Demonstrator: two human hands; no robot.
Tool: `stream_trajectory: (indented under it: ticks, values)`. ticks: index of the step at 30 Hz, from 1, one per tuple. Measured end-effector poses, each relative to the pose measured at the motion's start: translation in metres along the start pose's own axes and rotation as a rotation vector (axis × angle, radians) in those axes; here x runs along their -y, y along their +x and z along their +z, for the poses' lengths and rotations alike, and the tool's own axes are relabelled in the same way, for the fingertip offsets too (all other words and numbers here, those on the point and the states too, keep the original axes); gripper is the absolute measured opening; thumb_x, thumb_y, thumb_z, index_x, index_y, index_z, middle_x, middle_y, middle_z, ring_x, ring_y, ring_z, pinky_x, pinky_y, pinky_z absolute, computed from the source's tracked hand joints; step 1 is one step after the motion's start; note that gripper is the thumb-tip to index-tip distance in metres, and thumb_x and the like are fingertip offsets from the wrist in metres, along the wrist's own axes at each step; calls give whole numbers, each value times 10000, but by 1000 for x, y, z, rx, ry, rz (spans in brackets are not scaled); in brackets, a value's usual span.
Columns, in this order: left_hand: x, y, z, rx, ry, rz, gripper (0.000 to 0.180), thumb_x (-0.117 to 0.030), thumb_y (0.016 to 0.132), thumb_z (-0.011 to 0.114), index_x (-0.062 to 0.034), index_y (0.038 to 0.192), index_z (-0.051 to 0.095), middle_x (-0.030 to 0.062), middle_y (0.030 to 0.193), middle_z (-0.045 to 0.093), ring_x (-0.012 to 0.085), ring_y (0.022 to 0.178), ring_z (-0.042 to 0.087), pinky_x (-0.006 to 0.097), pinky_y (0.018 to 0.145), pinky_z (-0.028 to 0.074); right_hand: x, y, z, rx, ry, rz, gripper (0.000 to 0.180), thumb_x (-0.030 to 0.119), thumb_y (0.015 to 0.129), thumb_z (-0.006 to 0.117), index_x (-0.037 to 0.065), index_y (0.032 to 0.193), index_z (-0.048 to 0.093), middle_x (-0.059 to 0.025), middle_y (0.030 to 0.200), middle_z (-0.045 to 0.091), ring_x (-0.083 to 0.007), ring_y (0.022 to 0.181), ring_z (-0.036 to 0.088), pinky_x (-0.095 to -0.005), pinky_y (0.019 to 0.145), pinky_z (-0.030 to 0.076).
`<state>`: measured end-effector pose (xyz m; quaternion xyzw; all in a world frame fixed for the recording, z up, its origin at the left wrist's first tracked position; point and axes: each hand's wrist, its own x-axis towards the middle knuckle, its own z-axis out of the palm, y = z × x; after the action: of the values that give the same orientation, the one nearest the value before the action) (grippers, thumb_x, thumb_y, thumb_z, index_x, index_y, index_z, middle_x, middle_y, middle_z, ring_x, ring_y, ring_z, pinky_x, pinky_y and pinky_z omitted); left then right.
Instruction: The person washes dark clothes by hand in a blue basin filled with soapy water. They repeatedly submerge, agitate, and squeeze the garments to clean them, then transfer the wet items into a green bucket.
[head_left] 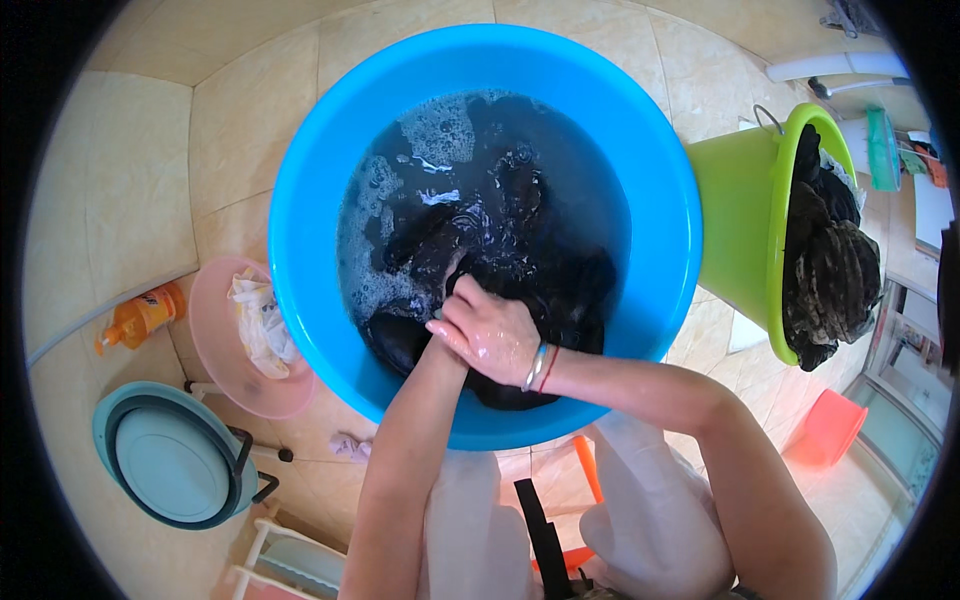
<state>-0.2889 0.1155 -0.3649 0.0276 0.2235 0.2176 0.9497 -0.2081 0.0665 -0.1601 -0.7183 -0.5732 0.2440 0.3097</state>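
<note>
Head: right hand [492,335] grips wet dark cloth [470,240], round blue tub [320,180], suds.

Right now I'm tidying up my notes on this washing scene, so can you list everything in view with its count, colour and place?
tub: one, bright blue, centre, holding soapy water
wet garment: one dark bundle, black, in the tub
bucket: one, lime green, right of the tub
dry clothes: one dark heap, in the bucket
pink basin: one, pink, left of the tub, holding a white cloth
bottle: one, orange, far left
teal basin: one, lower left
small tub: one, orange-red, lower right
right hand: wet, gripping the garment
left hand: mostly hidden under the right
</note>
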Motion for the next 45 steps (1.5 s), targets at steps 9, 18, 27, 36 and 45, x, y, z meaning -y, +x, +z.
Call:
stream_trajectory:
  ticks: [9,18,27,36,45]
  values:
    - [-1,10,18,-358,276,34,378,-271,1005,396,-30,1241,568,108,1185,618,216,1070,589,325,948,464,-67,53,39,-49,-171,188,273,252,933,532,52,761,600,-147,852,614,-352,667,654,-452,574,550]
    - [-7,6,92,-684,208,-64,419,-296,997,398,25,1185,592,136,1159,632,247,1006,624,340,880,510,-109,67,34,148,-273,325,263,216,937,458,38,1013,636,-183,1045,622,-373,882,671,-499,731,546]
    - [0,-5,-5,38,-43,34,403,-257,1019,350,25,1238,538,157,1221,590,255,1088,578,372,986,446,0,4,6,0,51,66,267,280,933,559,76,766,601,-117,879,595,-328,604,622,-426,526,531]
    - [-9,3,24,-156,78,12,401,-248,1025,340,23,1256,524,157,1242,576,262,1114,561,380,1014,423,-80,64,40,14,-215,219,307,269,943,511,47,769,631,-166,822,651,-369,682,649,-478,596,536]
    - [-6,2,73,-570,5,-51,422,-323,1023,368,-18,1241,563,125,1190,619,257,1073,595,364,969,466,-95,57,33,128,-189,259,221,263,923,520,76,974,626,-144,921,660,-347,751,661,-466,646,529]
